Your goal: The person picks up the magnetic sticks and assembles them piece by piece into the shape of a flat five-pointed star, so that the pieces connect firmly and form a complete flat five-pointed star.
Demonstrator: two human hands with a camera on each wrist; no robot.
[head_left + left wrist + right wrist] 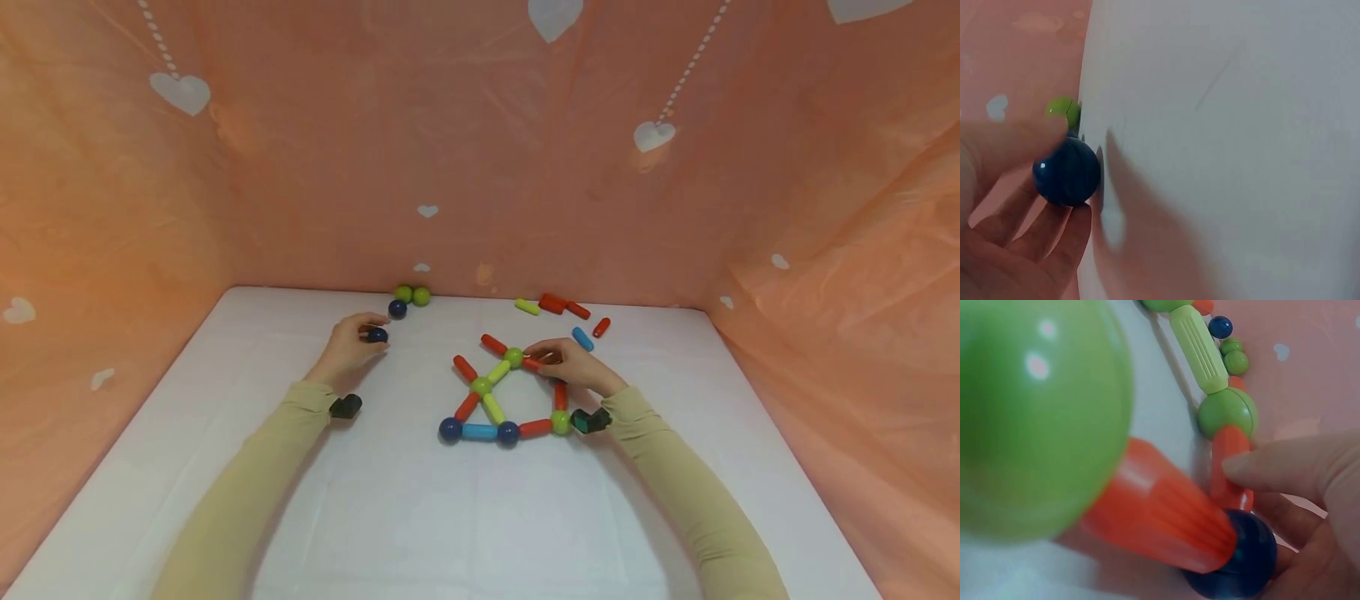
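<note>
My left hand [348, 346] pinches a dark blue ball [1066, 172] between thumb and fingers, at or just above the table at the back left. My right hand [573, 364] grips a red rod [1229, 456] on the far right side of a ball-and-rod shape. That rod joins a green ball [513, 358] to a dark blue ball [1247, 550], which the hand mostly hides in the head view. The shape lies on the table with red, yellow-green and light blue rods [480, 432] between green and dark blue balls. Two red rods [465, 367] stick out at its upper left.
Beyond the left hand, two green balls [422, 297] and another dark blue ball [397, 309] sit near the back edge. Several loose red rods [602, 327], a yellow-green rod [527, 307] and a light blue rod [582, 338] lie at the back right. An orange cloth [480, 167] hangs behind the white table [420, 517].
</note>
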